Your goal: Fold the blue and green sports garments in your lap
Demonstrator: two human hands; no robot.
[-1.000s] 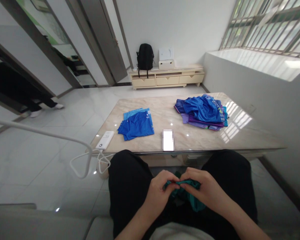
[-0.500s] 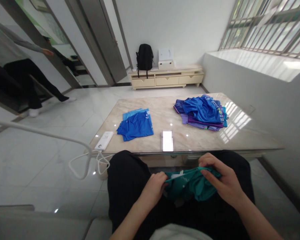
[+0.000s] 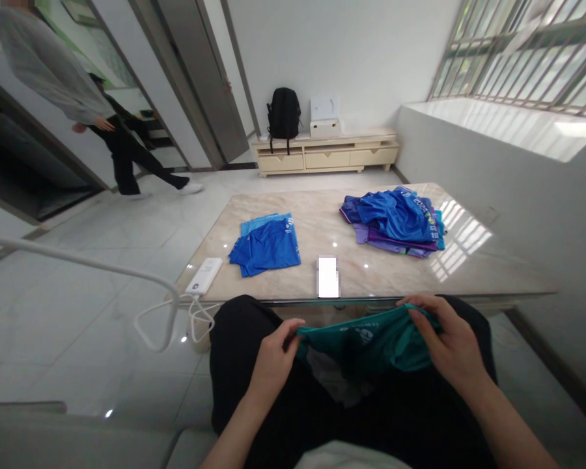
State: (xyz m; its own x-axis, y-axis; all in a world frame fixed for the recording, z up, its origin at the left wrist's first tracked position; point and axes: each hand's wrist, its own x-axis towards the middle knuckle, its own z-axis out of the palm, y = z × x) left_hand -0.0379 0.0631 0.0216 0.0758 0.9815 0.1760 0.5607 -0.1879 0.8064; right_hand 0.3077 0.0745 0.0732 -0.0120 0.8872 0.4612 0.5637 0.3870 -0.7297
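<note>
A green pair of underpants or similar thin garment (image 3: pixel 366 342) is stretched between my hands above my lap, its upper edge pulled nearly straight, with white print and a greyish lining showing. My left hand (image 3: pixel 277 352) pinches the left end of that edge. The right end is gripped by my right hand (image 3: pixel 442 332), thumb on top, with bunched cloth beside the fingers. Beyond, on the marble table (image 3: pixel 317 205), lie flat folded blue garments (image 3: pixel 268 246) at the left and a looser pile of blue and purple garments (image 3: pixel 395 218) at the right.
A phone with a white screen (image 3: pixel 328 277) lies at the table's near edge. A white power bank (image 3: pixel 204 277) with a cable is at the left corner. A white curved tube (image 3: pixel 102 264) crosses the left side. Another person (image 3: pixel 68 85) walks at the far left.
My left hand has moved left and slightly up, drawing the green cloth wider and straighter. My right hand has risen slightly. The person at the left has stepped to the right.
</note>
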